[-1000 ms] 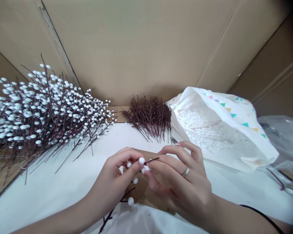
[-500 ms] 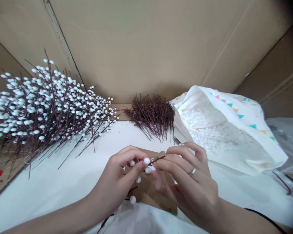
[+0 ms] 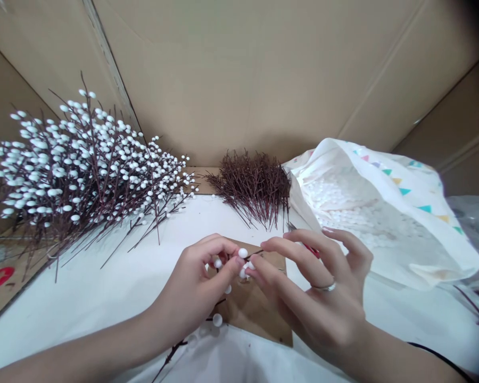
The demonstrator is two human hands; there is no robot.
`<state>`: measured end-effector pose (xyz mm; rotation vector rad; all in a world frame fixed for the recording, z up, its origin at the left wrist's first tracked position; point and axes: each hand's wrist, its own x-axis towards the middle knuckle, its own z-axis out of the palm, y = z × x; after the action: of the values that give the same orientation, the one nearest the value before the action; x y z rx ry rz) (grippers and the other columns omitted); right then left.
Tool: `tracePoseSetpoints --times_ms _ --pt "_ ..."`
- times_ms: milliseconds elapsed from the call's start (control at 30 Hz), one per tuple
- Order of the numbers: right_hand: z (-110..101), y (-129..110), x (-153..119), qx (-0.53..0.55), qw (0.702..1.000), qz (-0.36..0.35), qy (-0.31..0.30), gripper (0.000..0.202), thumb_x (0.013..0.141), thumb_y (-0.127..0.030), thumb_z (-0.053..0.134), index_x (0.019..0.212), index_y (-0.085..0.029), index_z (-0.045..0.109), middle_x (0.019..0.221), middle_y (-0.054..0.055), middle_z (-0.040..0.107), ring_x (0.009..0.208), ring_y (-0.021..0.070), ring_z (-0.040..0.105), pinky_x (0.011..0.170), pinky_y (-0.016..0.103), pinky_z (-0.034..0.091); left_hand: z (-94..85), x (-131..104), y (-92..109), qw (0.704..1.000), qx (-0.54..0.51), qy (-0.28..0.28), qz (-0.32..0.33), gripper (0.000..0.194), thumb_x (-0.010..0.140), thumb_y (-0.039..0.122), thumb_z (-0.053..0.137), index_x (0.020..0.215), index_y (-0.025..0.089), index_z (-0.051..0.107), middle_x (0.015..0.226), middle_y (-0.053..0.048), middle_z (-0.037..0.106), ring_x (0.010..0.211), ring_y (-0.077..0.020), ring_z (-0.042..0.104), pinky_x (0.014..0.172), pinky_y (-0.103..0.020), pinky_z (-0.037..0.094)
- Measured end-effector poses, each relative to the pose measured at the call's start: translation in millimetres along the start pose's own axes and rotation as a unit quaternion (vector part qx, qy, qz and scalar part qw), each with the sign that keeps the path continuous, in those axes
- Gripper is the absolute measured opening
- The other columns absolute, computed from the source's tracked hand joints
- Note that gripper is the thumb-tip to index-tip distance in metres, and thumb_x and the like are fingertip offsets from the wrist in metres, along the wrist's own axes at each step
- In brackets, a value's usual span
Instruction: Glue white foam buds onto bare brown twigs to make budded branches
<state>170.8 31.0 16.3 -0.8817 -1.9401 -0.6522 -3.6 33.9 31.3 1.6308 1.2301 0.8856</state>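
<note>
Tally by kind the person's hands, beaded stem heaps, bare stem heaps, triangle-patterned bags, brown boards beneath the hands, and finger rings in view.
Hands: 2 (left hand, right hand)
Beaded stem heap: 1
Bare stem heap: 1
Triangle-patterned bag: 1
Brown board: 1
Finger ring: 1
Total: 7

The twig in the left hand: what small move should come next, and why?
Probably the right hand should ease the white ball at its thumb and index fingertips onto a bare tip of the twig. The left hand steadies that twig, other white balls sit along it, and this tip shows none, close to the right fingertips.
</note>
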Motion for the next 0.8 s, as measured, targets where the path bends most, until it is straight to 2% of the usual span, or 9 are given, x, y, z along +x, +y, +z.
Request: tracePoseSetpoints --times_ms 200,533,667,800 --pt "-3 0 3 0.066 0.998 0.004 -0.021 0.007 0.084 -0.014 0.063 0.081 -0.018 0.067 0.079 0.002 0.075 0.080 0.0220 0.065 0.086 0.046 0.036 0.5 1 -2 1.000 -0.009 -0.004 -0.005 0.017 0.089 0.027 0.054 0.078 0.020 0.066 0.083 -0.001 0.064 0.076 -0.0154 0.057 0.064 -0.025 0.043" --pt "1 0 -1 0.061 0.998 -0.010 -0.005 0.007 0.085 -0.013 0.062 0.079 -0.017 0.064 0.078 0.001 0.076 0.078 0.0219 0.069 0.089 0.047 0.037 0.9 2 -1 1.000 -0.017 -0.001 -0.014 0.016 0.087 0.028 0.056 0.077 0.019 0.066 0.081 -0.002 0.064 0.075 -0.0162 0.057 0.062 -0.024 0.044" --pt "4 3 -1 0.041 0.999 -0.017 -0.016 0.002 0.084 -0.016 0.065 0.085 -0.018 0.066 0.081 -0.001 0.076 0.083 0.0225 0.069 0.091 0.046 0.037 1.5 4 -3 0.994 -0.088 -0.012 -0.061 0.015 0.085 0.030 0.059 0.078 0.018 0.065 0.077 -0.001 0.063 0.072 -0.0154 0.057 0.060 -0.024 0.042" --pt "-2 11 4 0.009 0.998 -0.047 -0.028 0.017 0.083 -0.026 0.070 0.098 -0.020 0.066 0.088 0.001 0.076 0.088 0.0236 0.068 0.090 0.046 0.040 -3.5 11 -7 0.966 -0.203 -0.014 -0.160 0.015 0.079 0.032 0.067 0.075 0.017 0.064 0.069 0.002 0.062 0.064 -0.0115 0.054 0.061 -0.022 0.040"
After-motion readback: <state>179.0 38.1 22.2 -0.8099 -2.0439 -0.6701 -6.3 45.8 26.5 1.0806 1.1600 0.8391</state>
